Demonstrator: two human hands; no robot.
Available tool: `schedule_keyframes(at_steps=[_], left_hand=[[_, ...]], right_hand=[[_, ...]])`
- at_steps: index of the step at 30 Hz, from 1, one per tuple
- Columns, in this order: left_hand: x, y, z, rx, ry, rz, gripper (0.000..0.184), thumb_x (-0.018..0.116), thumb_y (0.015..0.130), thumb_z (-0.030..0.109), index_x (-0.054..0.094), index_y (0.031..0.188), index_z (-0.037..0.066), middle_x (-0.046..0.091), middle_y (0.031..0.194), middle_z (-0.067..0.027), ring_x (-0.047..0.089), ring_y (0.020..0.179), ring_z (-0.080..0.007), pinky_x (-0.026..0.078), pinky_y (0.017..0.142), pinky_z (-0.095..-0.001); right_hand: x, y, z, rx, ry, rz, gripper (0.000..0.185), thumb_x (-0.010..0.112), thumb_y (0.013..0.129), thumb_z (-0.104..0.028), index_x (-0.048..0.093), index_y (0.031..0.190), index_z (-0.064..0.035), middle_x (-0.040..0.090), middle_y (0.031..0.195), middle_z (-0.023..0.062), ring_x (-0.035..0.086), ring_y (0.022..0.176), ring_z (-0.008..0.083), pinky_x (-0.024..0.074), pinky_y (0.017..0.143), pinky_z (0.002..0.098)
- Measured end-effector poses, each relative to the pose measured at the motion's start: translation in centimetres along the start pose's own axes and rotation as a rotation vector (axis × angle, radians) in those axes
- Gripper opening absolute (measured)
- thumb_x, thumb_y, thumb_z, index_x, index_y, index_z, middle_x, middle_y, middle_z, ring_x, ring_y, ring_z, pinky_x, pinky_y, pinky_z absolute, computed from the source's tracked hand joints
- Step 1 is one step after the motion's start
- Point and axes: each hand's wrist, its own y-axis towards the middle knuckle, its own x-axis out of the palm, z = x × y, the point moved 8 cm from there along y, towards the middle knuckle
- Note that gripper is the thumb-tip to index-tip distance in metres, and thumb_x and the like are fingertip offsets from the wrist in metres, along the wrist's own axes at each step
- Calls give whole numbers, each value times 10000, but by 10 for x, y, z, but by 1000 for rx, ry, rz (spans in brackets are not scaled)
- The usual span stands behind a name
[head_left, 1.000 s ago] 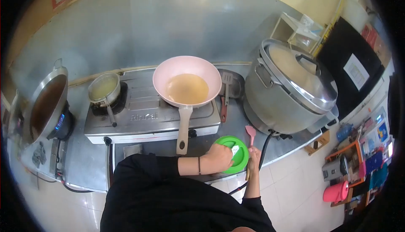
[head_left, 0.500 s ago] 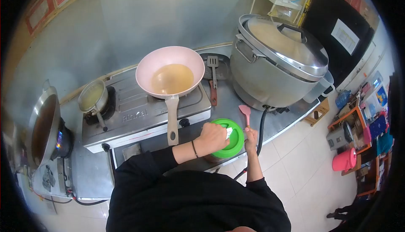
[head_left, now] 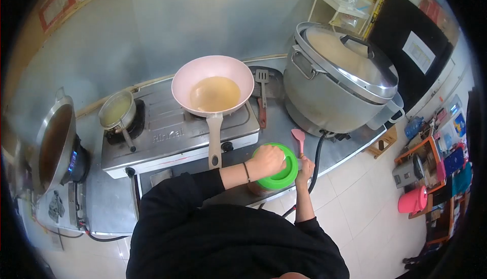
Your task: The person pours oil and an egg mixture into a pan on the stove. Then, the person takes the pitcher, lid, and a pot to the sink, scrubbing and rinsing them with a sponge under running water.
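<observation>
Our left hand (head_left: 269,161) is curled closed upon the green lid (head_left: 289,177); what its fingers may hold, we cannot tell. The fingers of our right hand (head_left: 304,171) are closed around the pink spatula (head_left: 299,136), just beside this lid, and hide much of its handle.

I now have the left hand (head_left: 270,161) farther over the green lid (head_left: 289,173), the white scrap no longer clearly visible.

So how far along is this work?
Looks done: the pink pan sits on the steel stove, yellowish liquid inside. In hand: left hand on the round green lid, right hand holding a pink spatula. Apparently left: lid looks closed, spatula is outside the pan.
</observation>
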Motion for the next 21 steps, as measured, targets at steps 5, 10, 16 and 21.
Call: schedule_keyframes(at_steps=[5, 10, 16, 21], left_hand=[[-5, -1, 1, 32, -9, -3, 345, 514, 712, 294, 567, 587, -23, 543, 537, -185, 571, 526, -310, 472, 486, -382], [-22, -1, 7, 29, -26, 55, 336, 522, 711, 294, 559, 599, -20, 541, 542, -188, 569, 526, -309, 468, 488, -381], [-80, 17, -3, 37, -145, 126, 370, 526, 716, 307, 536, 607, -46, 508, 528, -202, 550, 499, -306, 443, 475, -368], [-76, 14, -28, -17, -502, -2, 361, 503, 766, 291, 526, 647, -49, 472, 503, -178, 498, 436, -229, 413, 459, -321]], right_hand=[[-1, -4, 3, 139, 26, 6, 348, 473, 788, -223, 349, 505, -64, 280, 498, -48, 248, 487, 60, 178, 444, 263], [-4, -2, 9, 32, 5, 4, 343, 447, 801, -234, 377, 516, -56, 302, 489, -47, 274, 457, 67, 193, 428, 254], [0, -6, 1, 138, 37, -15, 350, 463, 803, -255, 455, 528, -39, 361, 487, -53, 339, 426, 39, 275, 334, 200], [-5, -11, 1, 144, 34, 11, 320, 488, 795, -260, 495, 554, -50, 382, 493, -49, 367, 414, 36, 293, 317, 178]])
